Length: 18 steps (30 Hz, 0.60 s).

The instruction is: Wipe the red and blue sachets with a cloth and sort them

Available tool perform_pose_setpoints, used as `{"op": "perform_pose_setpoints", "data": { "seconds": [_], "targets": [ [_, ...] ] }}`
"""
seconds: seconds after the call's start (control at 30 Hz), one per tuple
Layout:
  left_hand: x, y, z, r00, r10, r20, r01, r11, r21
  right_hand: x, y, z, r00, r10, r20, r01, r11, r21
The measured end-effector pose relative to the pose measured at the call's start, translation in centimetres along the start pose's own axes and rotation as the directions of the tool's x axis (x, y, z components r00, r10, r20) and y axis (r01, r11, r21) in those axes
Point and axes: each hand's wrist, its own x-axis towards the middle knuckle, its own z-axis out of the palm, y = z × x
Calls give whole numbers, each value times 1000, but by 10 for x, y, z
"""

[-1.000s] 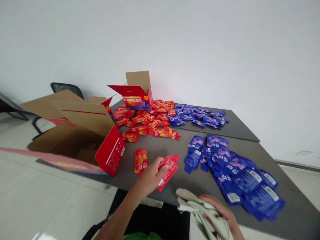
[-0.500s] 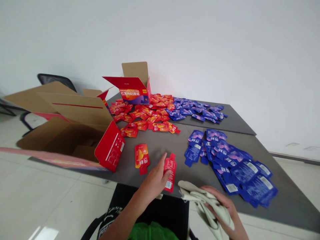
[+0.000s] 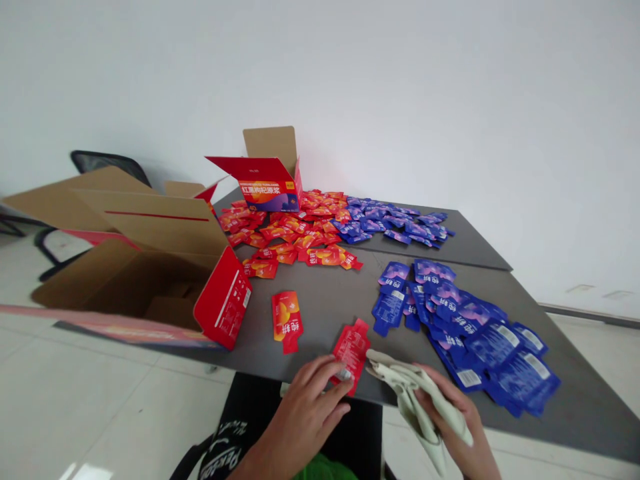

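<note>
A red sachet (image 3: 353, 350) lies back side up near the table's front edge, tilted a little. The fingertips of my left hand (image 3: 316, 403) rest on its lower end, with the fingers spread. A folded pale green cloth (image 3: 407, 383) is in my right hand (image 3: 457, 420), its left corner next to the sachet. To the left another red and orange sachet (image 3: 287, 320) lies front side up. Blue sachets (image 3: 470, 327) are piled on the right, beyond my right hand.
An open red carton (image 3: 225, 300) stands at the table's left front. Farther back are a smaller open box (image 3: 270, 193), a heap of red sachets (image 3: 300, 230) and a heap of blue sachets (image 3: 395, 220). The grey table (image 3: 325, 293) meets a white wall. A chair (image 3: 110, 160) stands behind the carton.
My left hand has moved down and turned over the sachet's lower end, its fingers now spread. The red sachet has shifted right and tilted. My right hand stays close to where it was with the cloth.
</note>
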Motion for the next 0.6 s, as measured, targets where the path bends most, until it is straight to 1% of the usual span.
{"op": "perform_pose_setpoints", "data": {
  "seconds": [0.07, 0.1, 0.13, 0.17, 0.2, 0.23, 0.27, 0.3, 0.33, 0.37, 0.4, 0.43, 0.47, 0.5, 0.6],
  "targets": [
    [-2, -3, 1, 999, 50, -14, -50, 999, -2, 4, -6, 8, 992, 53, -111, -52, 999, 15],
    [-3, -4, 2, 997, 69, -22, -70, 998, -5, 7, -10, 13, 986, 60, -158, -58, 998, 19],
    [-3, -5, 2, 996, 87, -33, -87, 996, -8, 10, -16, 19, 980, 43, -194, -41, 999, 15],
    [-2, -6, 2, 994, 101, -47, -101, 995, -12, 13, -23, 25, 978, -4, -208, 5, 1000, 2],
    [-2, -6, 2, 992, 111, -62, -112, 994, -15, 15, -30, 31, 978, -81, -192, 80, 997, -17],
    [-2, -6, 3, 990, 118, -74, -119, 993, -18, 17, -38, 38, 973, -179, -145, 175, 984, -36],
    [-2, -6, 4, 989, 122, -84, -124, 992, -20, 19, -45, 46, 957, -282, -67, 279, 959, -52],
    [-2, -7, 6, 988, 122, -94, -125, 992, -22, 20, -52, 53, 926, -375, 37, 377, 924, -62],
    [-2, -7, 8, 987, 121, -109, -125, 992, -25, 21, -58, 61, 882, -444, 157, 458, 886, -69],
    [-2, -8, 10, 985, 119, -127, -124, 992, -33, 22, -62, 68, 834, -481, 270, 517, 853, -77],
    [-3, -10, 12, 983, 114, -146, -122, 992, -43, 24, -64, 74, 791, -493, 362, 556, 826, -92],
    [-4, -11, 14, 981, 106, -160, -116, 992, -52, 28, -65, 79, 759, -488, 430, 583, 804, -115],
    [-4, -13, 16, 981, 101, -165, -112, 992, -56, 33, -64, 83, 740, -480, 471, 602, 785, -145],
    [-5, -15, 16, 982, 104, -159, -113, 992, -53, 39, -62, 85, 735, -475, 483, 615, 768, -181],
    [-7, -21, 17, 979, 138, -147, -142, 990, -19, 67, -55, 79, 769, -457, 447, 616, 717, -326]
  ]
}}
